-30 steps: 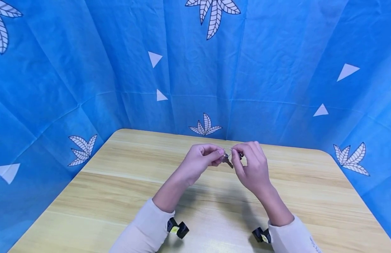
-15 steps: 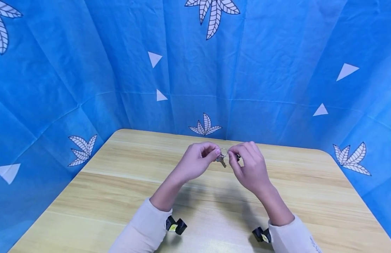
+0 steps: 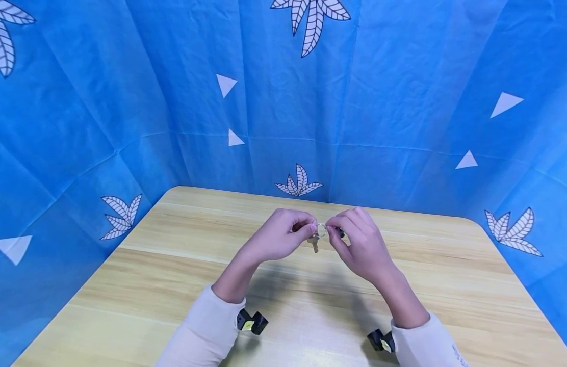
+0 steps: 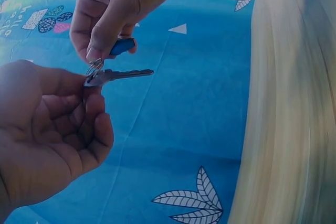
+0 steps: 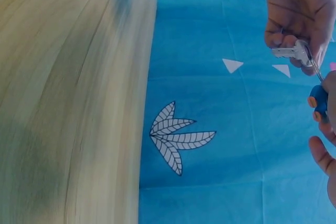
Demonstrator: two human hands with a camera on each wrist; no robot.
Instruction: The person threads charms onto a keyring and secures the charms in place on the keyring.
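Note:
Raised over the table, my left hand [image 3: 275, 239] pinches the head of a metal key [image 4: 128, 74] between thumb and fingertips. The key's toothed blade [image 3: 315, 245] sticks out from the fingers. Close to its right, my right hand [image 3: 363, 247] pinches a thin metal key ring [image 3: 322, 230], which spans the short gap between both hands. A blue fob [image 4: 123, 46] lies against the right hand's fingers, below its thumb. In the right wrist view the fob [image 5: 318, 99] is partly covered by those fingers, and the key [image 5: 294, 52] shows in front of the left hand [image 5: 300, 11].
A light wood-grain table [image 3: 173, 285] spreads below the hands. Blue cloth [image 3: 283, 112] with white leaf and triangle prints hangs behind it and at both sides. Small black devices [image 3: 252, 323] sit at both sleeve cuffs.
Both hands have shifted slightly left with the keys and ring. The key has swung from slanting rightward to hanging nearly straight down.

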